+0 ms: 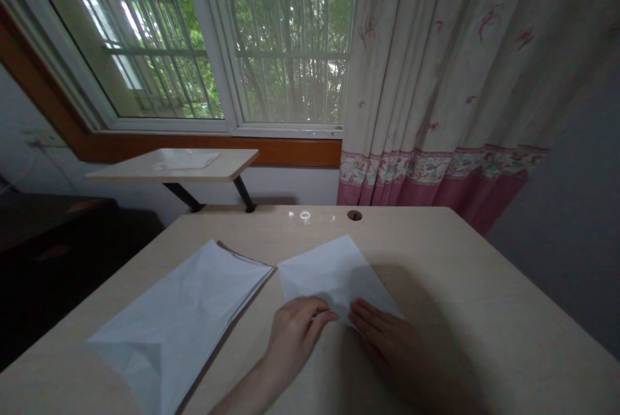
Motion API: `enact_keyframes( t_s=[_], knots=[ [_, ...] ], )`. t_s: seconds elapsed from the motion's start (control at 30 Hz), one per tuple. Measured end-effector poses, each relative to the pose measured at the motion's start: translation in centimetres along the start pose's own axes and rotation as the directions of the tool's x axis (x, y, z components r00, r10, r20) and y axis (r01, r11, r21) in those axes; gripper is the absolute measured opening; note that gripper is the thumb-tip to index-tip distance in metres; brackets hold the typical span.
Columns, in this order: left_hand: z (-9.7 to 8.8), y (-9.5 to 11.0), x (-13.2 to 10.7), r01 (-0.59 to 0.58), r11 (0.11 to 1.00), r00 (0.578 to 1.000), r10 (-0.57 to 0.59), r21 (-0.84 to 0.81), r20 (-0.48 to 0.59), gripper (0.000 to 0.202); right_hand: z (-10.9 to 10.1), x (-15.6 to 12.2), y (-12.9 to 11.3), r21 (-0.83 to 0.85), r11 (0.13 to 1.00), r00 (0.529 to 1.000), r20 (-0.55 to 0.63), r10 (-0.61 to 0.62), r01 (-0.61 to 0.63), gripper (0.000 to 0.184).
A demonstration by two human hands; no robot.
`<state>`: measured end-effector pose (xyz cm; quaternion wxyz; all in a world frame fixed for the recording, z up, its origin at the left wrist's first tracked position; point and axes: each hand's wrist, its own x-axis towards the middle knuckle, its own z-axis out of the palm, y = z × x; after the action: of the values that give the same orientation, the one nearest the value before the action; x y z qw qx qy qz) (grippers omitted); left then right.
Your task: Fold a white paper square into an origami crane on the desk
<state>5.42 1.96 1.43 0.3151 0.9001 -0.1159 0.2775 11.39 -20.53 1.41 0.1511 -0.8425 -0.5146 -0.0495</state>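
Note:
A white sheet of paper (329,273) lies at an angle on the table in front of me. My left hand (299,324) is closed at its near edge, with the paper pinched between thumb and forefinger. Flat on the near right part of the same sheet rests my right hand (387,337), its fingers stretched out and side by side. The near edge of the sheet is partly hidden by both hands. To the left lies a stack of larger white sheets (184,299), creased on top, close to the sheet's left corner.
The pale wooden table (484,312) has a round cable hole (354,215) near its back edge. A small raised shelf (217,170) on black legs stands at the back left, with white paper (188,160) on it. Behind are a barred window and a curtain (411,111).

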Motion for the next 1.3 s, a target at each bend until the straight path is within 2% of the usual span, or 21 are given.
enact_keyframes(
  t_s=[0.17, 0.33, 0.43, 0.6, 0.8, 0.93, 1.1, 1.23, 1.3],
  knots=[
    [-0.4, 0.2, 0.1, 0.017, 0.999, 0.992, -0.012, 0.038, -0.124, 0.032, 0.3, -0.1, -0.7, 0.050, 0.998, 0.993, -0.117, -0.017, 0.023, 0.031],
    [-0.3, 0.1, 0.1, 0.106, 0.991, 0.988, -0.095, 0.082, -0.123, 0.035, -0.3, 0.2, -1.5, 0.206, 0.977, 0.987, -0.138, 0.080, -0.051, 0.019],
    [-0.1, -0.1, 0.0, 0.172, 0.981, 0.980, -0.161, 0.087, -0.113, 0.034, -0.3, 0.4, -1.5, 0.213, 0.964, 0.978, -0.094, 0.184, -0.160, 0.014],
    [-0.2, 0.1, 0.1, 0.249, 0.967, 0.960, -0.239, 0.058, -0.145, 0.024, 0.2, 0.5, -1.5, 0.183, 0.911, 0.928, 0.034, 0.370, -0.370, 0.012],
    [-0.3, 0.6, 0.3, 0.241, 0.965, 0.965, -0.227, 0.100, -0.129, 0.020, -1.2, 0.7, -1.7, 0.301, 0.835, 0.888, 0.141, 0.438, -0.460, 0.011],
    [0.1, 0.3, 0.3, 0.219, 0.964, 0.965, -0.192, 0.148, -0.178, 0.023, -1.8, 0.4, -2.2, 0.283, 0.817, 0.865, 0.172, 0.472, -0.502, 0.011],
    [0.2, 0.1, 0.4, 0.193, 0.955, 0.968, -0.147, 0.224, -0.205, 0.024, -0.6, -0.5, -3.4, 0.274, 0.803, 0.845, 0.089, 0.527, -0.529, 0.014],
    [0.0, 0.2, 0.5, 0.192, 0.943, 0.971, -0.143, 0.272, -0.190, 0.022, 1.8, -1.3, -3.7, 0.249, 0.763, 0.782, -0.030, 0.622, -0.597, 0.019],
    [-0.1, 0.4, 0.6, 0.199, 0.936, 0.973, -0.152, 0.291, -0.175, 0.021, 3.1, -1.7, -3.6, 0.224, 0.772, 0.771, -0.115, 0.627, -0.595, 0.025]
  ],
)
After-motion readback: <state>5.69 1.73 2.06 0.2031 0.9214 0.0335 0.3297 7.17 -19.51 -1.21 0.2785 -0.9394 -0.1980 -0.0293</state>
